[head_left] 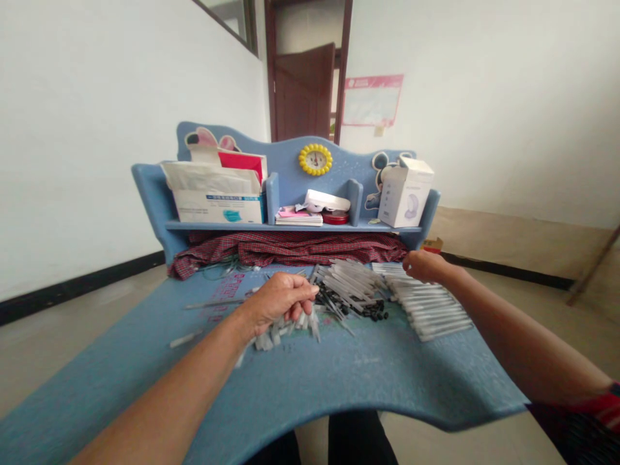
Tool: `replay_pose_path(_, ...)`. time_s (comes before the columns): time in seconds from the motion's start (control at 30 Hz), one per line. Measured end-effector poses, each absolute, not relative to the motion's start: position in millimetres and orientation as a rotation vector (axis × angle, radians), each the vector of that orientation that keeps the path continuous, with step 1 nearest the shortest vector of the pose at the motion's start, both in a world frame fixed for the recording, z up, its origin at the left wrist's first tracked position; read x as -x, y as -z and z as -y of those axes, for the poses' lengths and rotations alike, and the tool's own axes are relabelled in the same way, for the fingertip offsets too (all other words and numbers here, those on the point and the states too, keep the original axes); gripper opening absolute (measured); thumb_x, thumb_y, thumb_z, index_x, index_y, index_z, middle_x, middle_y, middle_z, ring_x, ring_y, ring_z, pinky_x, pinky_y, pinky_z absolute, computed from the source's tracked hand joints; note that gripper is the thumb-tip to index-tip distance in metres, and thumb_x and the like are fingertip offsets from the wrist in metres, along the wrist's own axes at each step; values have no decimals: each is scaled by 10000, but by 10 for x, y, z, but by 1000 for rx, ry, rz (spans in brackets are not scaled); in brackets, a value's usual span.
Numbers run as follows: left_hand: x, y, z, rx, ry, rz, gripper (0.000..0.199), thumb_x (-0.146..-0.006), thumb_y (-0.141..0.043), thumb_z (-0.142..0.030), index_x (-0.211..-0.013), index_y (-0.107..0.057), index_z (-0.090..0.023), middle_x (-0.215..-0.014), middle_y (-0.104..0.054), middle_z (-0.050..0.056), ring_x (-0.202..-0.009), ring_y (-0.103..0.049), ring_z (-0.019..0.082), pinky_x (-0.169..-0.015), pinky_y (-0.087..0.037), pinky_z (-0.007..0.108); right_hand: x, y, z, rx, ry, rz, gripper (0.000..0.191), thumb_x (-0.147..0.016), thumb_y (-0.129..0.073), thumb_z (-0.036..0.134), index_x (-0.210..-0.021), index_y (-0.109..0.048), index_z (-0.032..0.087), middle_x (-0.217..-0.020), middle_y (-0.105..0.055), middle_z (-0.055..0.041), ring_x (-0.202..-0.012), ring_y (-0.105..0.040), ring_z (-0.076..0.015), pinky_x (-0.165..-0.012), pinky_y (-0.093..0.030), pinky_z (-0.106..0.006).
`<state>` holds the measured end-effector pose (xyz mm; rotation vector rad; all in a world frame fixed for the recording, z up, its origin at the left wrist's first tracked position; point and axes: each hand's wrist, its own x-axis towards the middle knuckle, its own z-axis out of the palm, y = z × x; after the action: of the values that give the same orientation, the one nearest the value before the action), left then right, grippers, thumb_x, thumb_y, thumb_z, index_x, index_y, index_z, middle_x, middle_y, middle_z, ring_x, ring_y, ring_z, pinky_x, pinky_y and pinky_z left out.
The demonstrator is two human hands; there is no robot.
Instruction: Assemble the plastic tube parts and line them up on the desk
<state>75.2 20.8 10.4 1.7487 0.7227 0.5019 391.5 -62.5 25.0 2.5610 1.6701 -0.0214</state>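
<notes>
My left hand [285,298] is closed, thumb against the fingers, over a heap of short clear plastic pieces [276,332]; what it pinches, if anything, is too small to make out. To its right lies a loose pile of clear tubes [351,281], with thin dark sticks and black caps [375,311] along its lower edge. My right hand [425,266] is closed at the top of a neat row of clear tubes [438,309]. Its fingertips are partly hidden, and I cannot tell what they hold.
Behind the blue desk [339,374], a checked cloth [290,248] lies under a shelf with a mask box [217,197], a red tin [336,218] and a white box [407,192]. A few loose tubes lie left of my left hand.
</notes>
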Motion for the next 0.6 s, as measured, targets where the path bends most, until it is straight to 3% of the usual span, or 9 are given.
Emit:
replay_pose_path(0.27,-739,-88,-233,-1760,-494,-716,262,-694,-616,-371,-603,-564,-131,-525,-622,30,-337,-455,59,-346,-287,153,-2894,-212,712,-2187,-11,-2211,232,-762,-527,285,-906,-702,236,-861,-700,-30,-798,-627,-155,-663,-422,-203)
replay_pose_path(0.6,-709,-106,-227,-1839,-518,-685,293,-729,-585,-364,-557,-570,-127,-480,-588,17,-338,-438,55,-359,-284,161,-2601,-3,585,-2187,-130,-2098,266,-745,-504,305,-889,-687,176,-907,-688,-135,-840,-645,-264,-681,-470,-330)
